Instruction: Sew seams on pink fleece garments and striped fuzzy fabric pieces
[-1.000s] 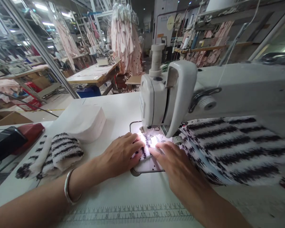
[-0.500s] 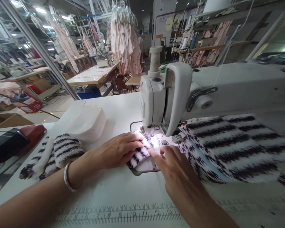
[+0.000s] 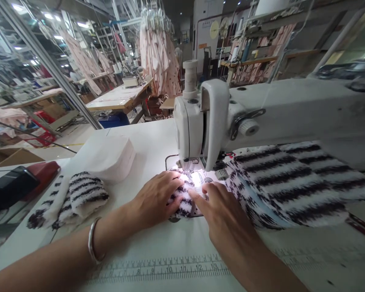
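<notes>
A small black-and-white striped fuzzy fabric piece [image 3: 184, 199] lies under the lit needle area of a white sewing machine [image 3: 207, 121]. My left hand [image 3: 158, 194] rests on its left side with the fingers curled over it, pressing it down. My right hand [image 3: 222, 211] lies just right of it, fingers stretched out and fingertips touching its edge. A large striped fabric panel [image 3: 292, 182] spreads to the right under the machine arm.
A stack of white pieces [image 3: 109, 156] and folded striped pieces [image 3: 79, 194] sit on the table [image 3: 158, 247] at left. A red-and-black object [image 3: 18, 182] lies at the far left. A printed ruler [image 3: 158, 269] runs along the front edge. Pink garments [image 3: 158, 48] hang behind.
The small striped piece has bunched up and moved toward me between my hands. Both hands have drawn slightly back from the needle. The view has shifted a little to the right.
</notes>
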{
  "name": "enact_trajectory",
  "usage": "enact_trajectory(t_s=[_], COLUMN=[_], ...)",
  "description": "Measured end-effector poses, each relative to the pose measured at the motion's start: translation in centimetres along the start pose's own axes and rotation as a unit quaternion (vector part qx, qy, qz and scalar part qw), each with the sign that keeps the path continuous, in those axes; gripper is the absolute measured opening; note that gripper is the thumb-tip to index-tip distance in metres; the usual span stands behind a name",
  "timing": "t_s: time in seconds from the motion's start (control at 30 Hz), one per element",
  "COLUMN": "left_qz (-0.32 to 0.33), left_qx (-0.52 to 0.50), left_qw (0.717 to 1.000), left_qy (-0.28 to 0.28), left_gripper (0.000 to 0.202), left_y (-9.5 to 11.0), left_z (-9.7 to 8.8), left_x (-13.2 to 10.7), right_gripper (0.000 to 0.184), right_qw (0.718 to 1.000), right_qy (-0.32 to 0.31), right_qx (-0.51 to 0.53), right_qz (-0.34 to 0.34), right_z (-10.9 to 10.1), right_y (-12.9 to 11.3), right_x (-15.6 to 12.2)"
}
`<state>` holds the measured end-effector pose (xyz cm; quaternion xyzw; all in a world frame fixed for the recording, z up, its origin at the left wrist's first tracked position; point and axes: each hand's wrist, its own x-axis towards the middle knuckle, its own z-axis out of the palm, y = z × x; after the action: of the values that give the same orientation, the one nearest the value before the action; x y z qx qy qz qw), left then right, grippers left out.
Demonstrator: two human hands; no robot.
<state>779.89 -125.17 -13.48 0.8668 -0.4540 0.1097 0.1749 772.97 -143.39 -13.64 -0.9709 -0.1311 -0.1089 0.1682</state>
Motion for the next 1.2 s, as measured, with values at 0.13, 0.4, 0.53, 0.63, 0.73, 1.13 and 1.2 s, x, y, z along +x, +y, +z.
enact_trajectory(t_s=[0.13, 0.4, 0.53, 0.63, 0.73, 1.13, 1.2], left_qz=[-0.044, 0.048, 0.062, 0.063, 0.068, 0.058, 0.049], left_qx=[0.024, -0.052, -0.047, -0.051, -0.053, -0.043, -0.035], left_qw=[0.999, 0.997, 0.996, 0.996, 0.996, 0.997, 0.998], left_qy=[0.017, -0.021, -0.034, -0.024, -0.026, -0.011, -0.006], left_gripper=[0.028, 0.016, 0.012, 0.009, 0.008, 0.021, 0.023], left_y=[0.9, 1.3, 1.3, 1.3, 1.2, 2.1, 1.8], left_z=[0.7, -1.8, -1.5, -1.1, -1.0, -0.7, -0.6], left_x=[0.5, 0.6, 0.0, -0.2, -0.3, -0.4, -0.2], right_gripper=[0.048, 0.076, 0.071, 0.068, 0.07, 0.054, 0.051], right_qw=[0.998, 0.998, 0.997, 0.997, 0.996, 0.991, 0.993], right_qy=[-0.055, 0.03, 0.055, 0.063, 0.084, 0.104, 0.096], right_qx=[-0.016, -0.012, -0.017, -0.02, -0.021, -0.078, -0.062], right_qz=[0.005, -0.047, -0.054, -0.028, -0.012, -0.02, -0.009], right_z=[-1.3, -0.7, 0.1, 0.3, 0.6, 1.2, 1.1], right_y=[0.9, 1.8, 2.2, 1.8, 0.7, -0.8, -0.4], right_x=[1.1, -3.0, -4.7, -4.9, -4.7, -2.8, -2.1])
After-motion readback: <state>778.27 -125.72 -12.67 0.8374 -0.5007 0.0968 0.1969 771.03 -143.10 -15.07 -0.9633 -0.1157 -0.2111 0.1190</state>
